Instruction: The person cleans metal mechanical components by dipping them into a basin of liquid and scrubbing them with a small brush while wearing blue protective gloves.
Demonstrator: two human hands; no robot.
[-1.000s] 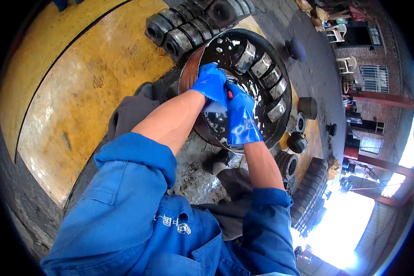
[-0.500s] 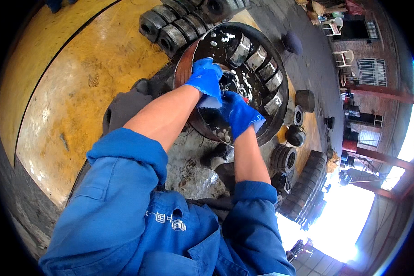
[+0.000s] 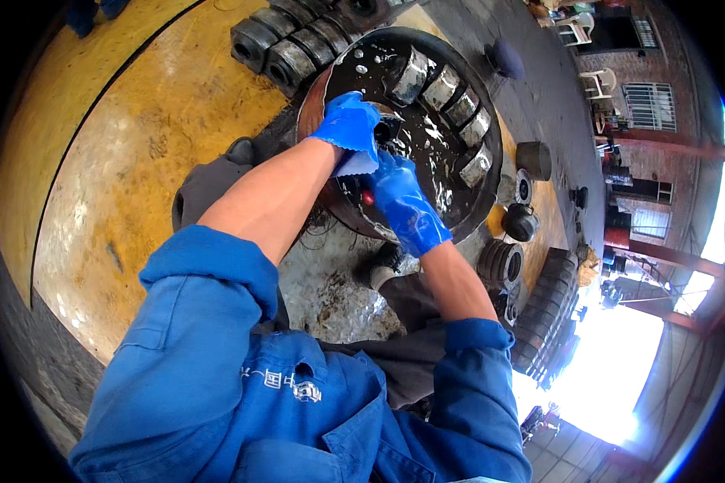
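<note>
A wide round tub (image 3: pixel 491 189) with a rusty rim holds dark, wet liquid with pale foam. Over its near left side, my blue-gloved left hand (image 3: pixel 350 129) is closed around a dark, hollow metal part (image 3: pixel 387 129), most of it hidden by the gloves. Close against it is my gloved right hand (image 3: pixel 403 197), its fingers curled. A small red end (image 3: pixel 368 197) of some object shows beside the right fingers; the rest is covered. Several wet metal blocks (image 3: pixel 443 88) stand in a curved row along the tub's far right inner wall.
Thick dark metal rings (image 3: pixel 290 60) lie in rows on the yellow floor (image 3: pixel 153 153) behind the tub. More stacked rings (image 3: pixel 499 262), a long ribbed row (image 3: pixel 546 310) and a bucket (image 3: pixel 533 161) stand at right. White chairs (image 3: pixel 576 30) are farther off.
My right hand has turned, and the red end has shifted from its right side to its left. My left hand has moved slightly left and up; the whole view has shifted a little.
</note>
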